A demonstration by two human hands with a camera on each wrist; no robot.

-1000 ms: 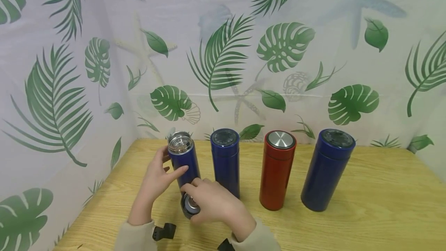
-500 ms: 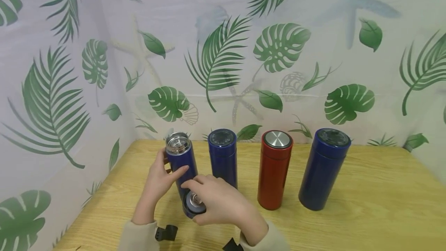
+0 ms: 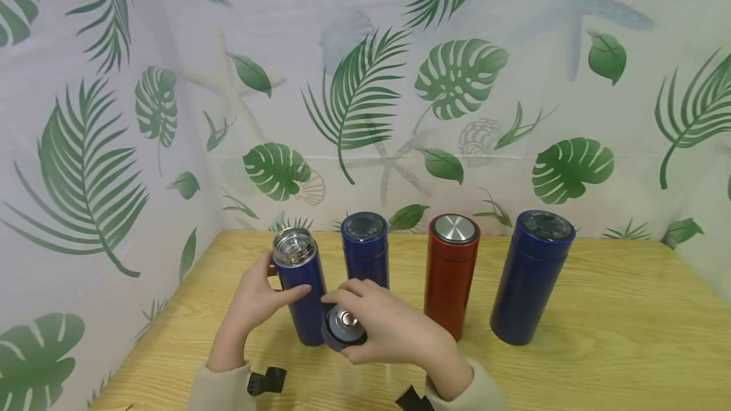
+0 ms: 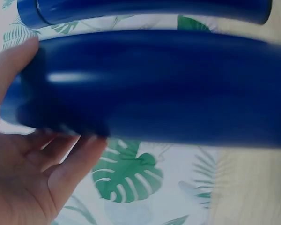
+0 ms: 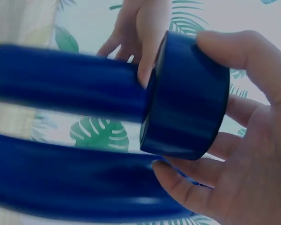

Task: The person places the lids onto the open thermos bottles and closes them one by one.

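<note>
An uncapped blue thermos bottle (image 3: 308,309) stands at the left of the table, its steel mouth showing. My left hand (image 3: 257,297) grips it below the neck, thumb across the front; in the left wrist view the fingertips wrap the blue wall (image 4: 178,89). In my right hand (image 3: 388,328) is the thermos lid (image 3: 345,327), pinched by its rim with the underside facing the head camera. The right wrist view shows the lid's smooth blue side (image 5: 187,98) between thumb and fingers. It is just right of the uncapped bottle's lower part.
A capped blue thermos (image 3: 365,259) stands just behind my right hand. Farther right are a red thermos (image 3: 451,284) with a silver top and another capped blue thermos (image 3: 531,284). A leaf-print cloth (image 3: 365,81) hangs behind the wooden table (image 3: 628,335).
My right hand has carried the lid right and slightly up, off the front of the bottle, uncovering its base. The bottle's mouth sits a little lower in the head view, my left hand still on it.
</note>
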